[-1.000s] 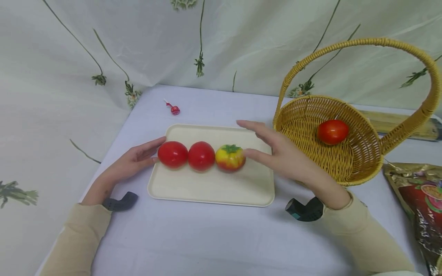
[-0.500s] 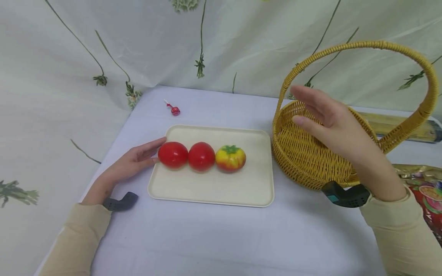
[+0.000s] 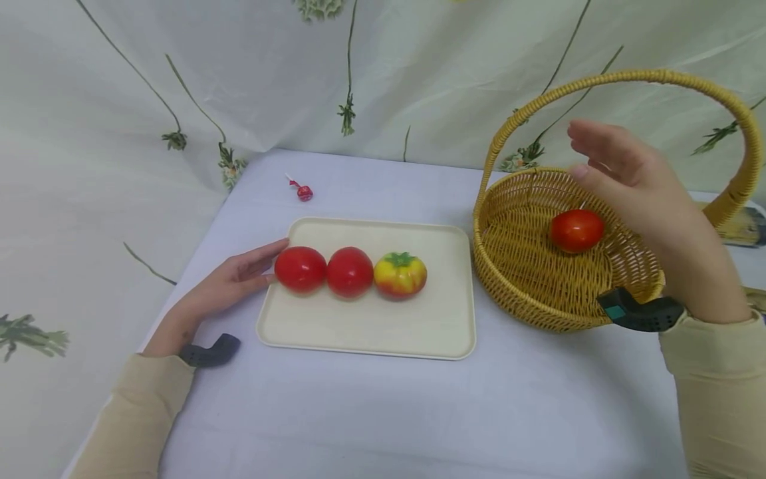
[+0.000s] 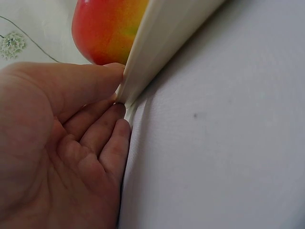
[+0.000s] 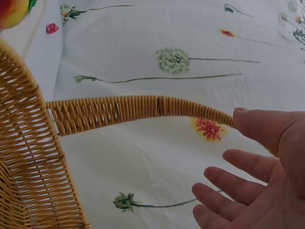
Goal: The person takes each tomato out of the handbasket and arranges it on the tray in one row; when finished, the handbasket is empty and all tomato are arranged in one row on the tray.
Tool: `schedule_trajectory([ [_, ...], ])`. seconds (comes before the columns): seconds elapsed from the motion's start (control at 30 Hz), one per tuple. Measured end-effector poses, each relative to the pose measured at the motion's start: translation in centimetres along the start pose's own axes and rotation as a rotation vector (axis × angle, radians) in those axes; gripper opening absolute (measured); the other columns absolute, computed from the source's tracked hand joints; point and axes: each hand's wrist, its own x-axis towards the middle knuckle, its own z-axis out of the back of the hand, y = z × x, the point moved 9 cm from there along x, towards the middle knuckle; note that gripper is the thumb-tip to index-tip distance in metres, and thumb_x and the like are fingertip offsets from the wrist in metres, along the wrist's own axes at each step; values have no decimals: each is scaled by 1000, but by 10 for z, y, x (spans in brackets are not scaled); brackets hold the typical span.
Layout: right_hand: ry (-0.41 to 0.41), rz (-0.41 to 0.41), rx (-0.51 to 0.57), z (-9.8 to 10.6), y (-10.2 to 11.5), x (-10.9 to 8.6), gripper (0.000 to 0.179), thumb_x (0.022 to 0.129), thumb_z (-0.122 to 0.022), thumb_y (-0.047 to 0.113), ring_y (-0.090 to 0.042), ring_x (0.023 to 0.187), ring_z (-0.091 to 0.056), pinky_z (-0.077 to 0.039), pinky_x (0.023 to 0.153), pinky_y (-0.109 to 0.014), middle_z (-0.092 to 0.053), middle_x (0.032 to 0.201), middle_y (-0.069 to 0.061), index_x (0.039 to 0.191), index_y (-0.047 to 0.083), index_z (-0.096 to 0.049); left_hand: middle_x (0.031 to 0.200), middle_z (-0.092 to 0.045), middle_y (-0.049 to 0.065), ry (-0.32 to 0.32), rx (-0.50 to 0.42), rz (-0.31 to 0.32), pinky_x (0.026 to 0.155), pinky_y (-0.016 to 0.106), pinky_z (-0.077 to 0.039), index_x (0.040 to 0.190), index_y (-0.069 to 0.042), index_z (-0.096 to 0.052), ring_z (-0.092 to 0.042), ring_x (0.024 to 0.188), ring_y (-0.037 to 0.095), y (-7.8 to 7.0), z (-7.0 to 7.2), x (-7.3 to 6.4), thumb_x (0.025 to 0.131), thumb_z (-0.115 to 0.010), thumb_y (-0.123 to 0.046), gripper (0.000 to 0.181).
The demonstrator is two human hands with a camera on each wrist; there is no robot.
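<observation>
My left hand point(image 3: 242, 273) rests at the left edge of a cream tray point(image 3: 365, 332). In the left wrist view its thumb and fingertips touch the rim point(image 4: 136, 52). A row of three fruits lies on the tray: an oval red fruit point(image 3: 300, 269), a round red fruit point(image 3: 350, 271) and a yellow-red fruit with green leaves point(image 3: 399, 275). My right hand point(image 3: 652, 189) holds nothing, its fingers loosely spread; it overlaps the right side of a wicker basket point(image 3: 517, 293). One red oval fruit point(image 3: 577, 231) lies inside. The basket's handle point(image 5: 138, 112) passes behind the right thumb.
A red-wrapped lollipop point(image 3: 304, 193) lies on the white tablecloth point(image 3: 389, 412) behind the tray. The basket's handle arches high at the right. A flower-printed cloth point(image 3: 383, 73) hangs behind the table.
My right hand has moved right and up, from over the tray, across the basket, to its right side. The left hand and the fruits have stayed in place.
</observation>
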Motion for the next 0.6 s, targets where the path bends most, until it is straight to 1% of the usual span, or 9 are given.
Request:
schedule_trajectory([
  [0.23,-53,-67,78,16,-28,9,51,97,-52,21,-16,133,-29,-25,104,-18,-35,146,-2,145,22,-35,149,-29,9,-4,12,13,94,14,-35,146,-10,-33,-25,135,31,-1,0,0,94,-56,-10,57],
  [0.33,-73,-80,83,21,-38,12,51,97,-52,20,-16,132,-31,-25,103,-18,-35,146,-3,145,21,-36,149,-30,9,-8,20,22,93,14,-35,146,-11,-33,-25,135,31,-1,1,0,94,-56,-11,57],
  [0.43,-93,-90,62,26,-46,14,51,97,-51,20,-16,132,-32,-25,103,-18,-35,146,-4,145,20,-35,149,-30,9,-9,17,22,93,14,-35,146,-10,-33,-25,135,31,-1,1,0,94,-56,-10,56],
  [0.5,-101,-112,58,29,-53,15,52,97,-51,22,-15,132,-32,-22,105,-21,-34,146,-3,145,21,-34,149,-30,10,-8,13,20,94,15,-35,146,-9,-33,-25,135,32,-1,1,0,94,-56,-10,56],
  [0.6,-107,-151,43,31,-63,16,52,97,-50,26,-15,131,-32,-17,109,-27,-34,147,-3,146,22,-33,149,-30,9,-8,20,34,95,15,-35,146,-11,-34,-25,135,31,1,0,0,94,-56,-13,56],
])
